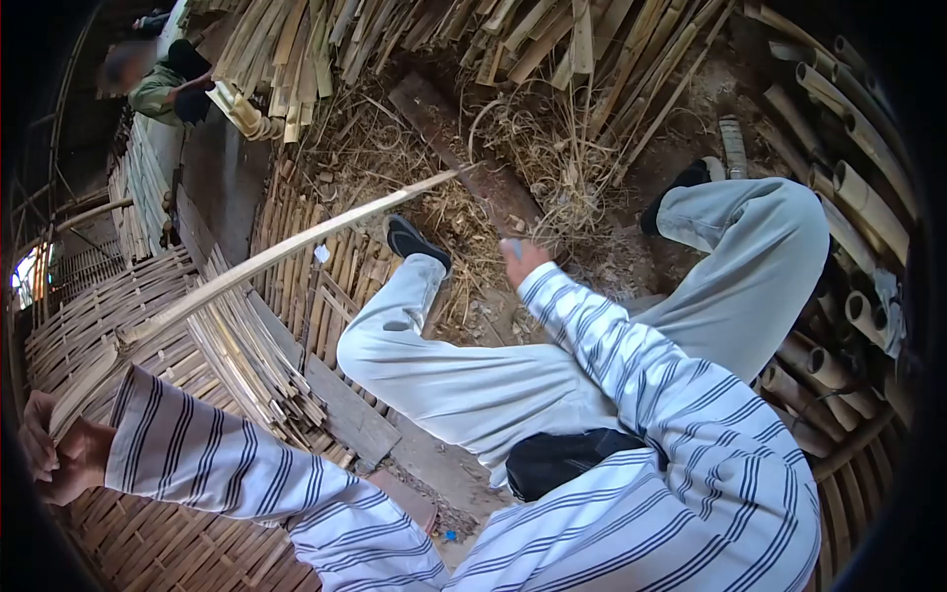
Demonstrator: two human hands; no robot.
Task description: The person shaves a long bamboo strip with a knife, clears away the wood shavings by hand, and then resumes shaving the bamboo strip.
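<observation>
My left hand (pixel 67 452), far out at the left edge, is closed around one end of a long pale bamboo strip (pixel 296 240). The strip slants up and right across the view, and its far end lies over a dark wooden board (pixel 498 187) on the ground. Below that board, between my knees, my right hand (pixel 525 262) is curled into a fist. A small greyish bit shows at its fingers; what it belongs to is hidden. The right hand is apart from the strip.
Bundles of split bamboo (pixel 533 39) are stacked at the top. Curled shavings (pixel 552 148) litter the ground around the board. Cut bamboo poles (pixel 868 207) lie at the right, woven bamboo mats (pixel 99 306) at the left. Another person (pixel 163 94) sits at the upper left.
</observation>
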